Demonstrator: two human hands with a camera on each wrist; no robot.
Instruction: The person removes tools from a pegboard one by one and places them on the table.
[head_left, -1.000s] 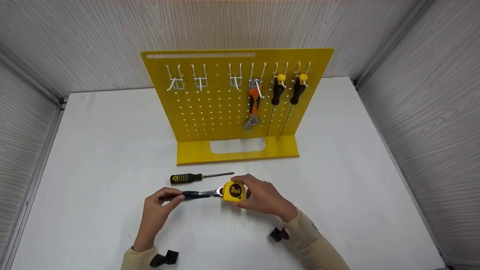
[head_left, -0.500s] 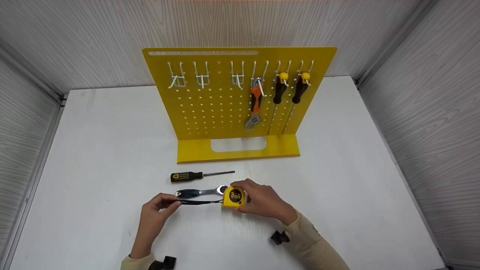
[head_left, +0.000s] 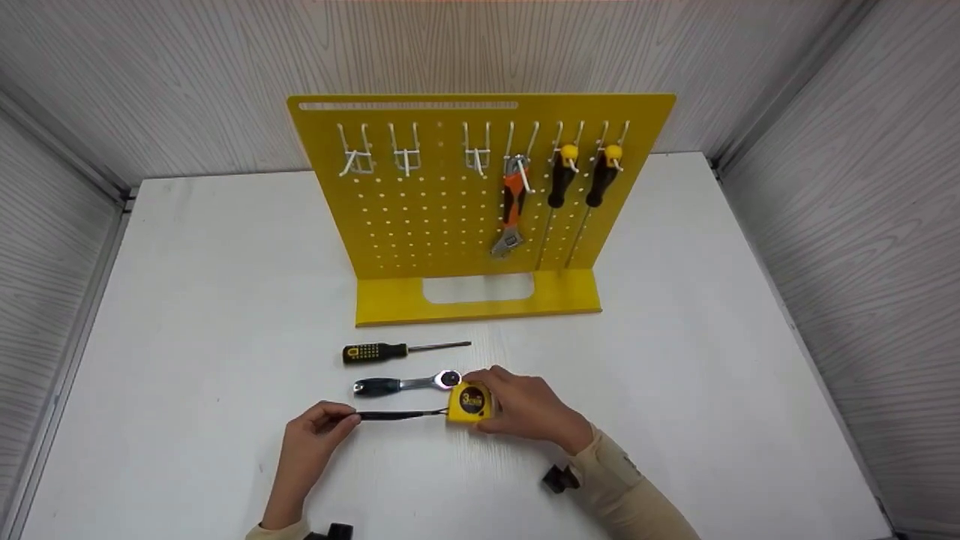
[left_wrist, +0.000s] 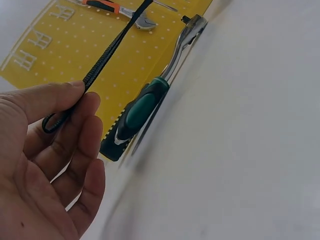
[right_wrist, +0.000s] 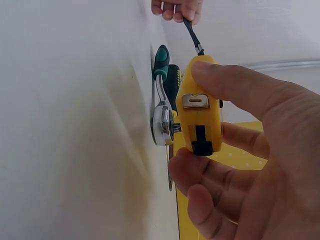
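Observation:
My right hand (head_left: 532,409) grips a yellow tape measure (head_left: 469,403) by its edges, thumb on one side and fingers on the other, as the right wrist view shows. A black wrist strap (head_left: 397,415) runs from the tape measure to the left, stretched straight. Its looped end is pinched between thumb and forefinger of my left hand (head_left: 315,439); the loop (left_wrist: 55,122) pokes out past the thumb in the left wrist view. Just beyond the strap lies a ratchet wrench (head_left: 409,383) with a dark green handle, its head close to the tape measure.
A black and yellow screwdriver (head_left: 405,351) lies behind the ratchet. Farther back stands a yellow pegboard (head_left: 442,225) with white hooks (head_left: 406,159). An orange-handled adjustable wrench (head_left: 513,206) and two long screwdrivers (head_left: 561,180) hang on its right half. Wood-grained walls (head_left: 862,187) enclose the white table (head_left: 675,300).
Both hands have moved toward the near edge with the tape measure and its strap. The ratchet, earlier overlapped by the strap, now shows fully. The view has shifted slightly.

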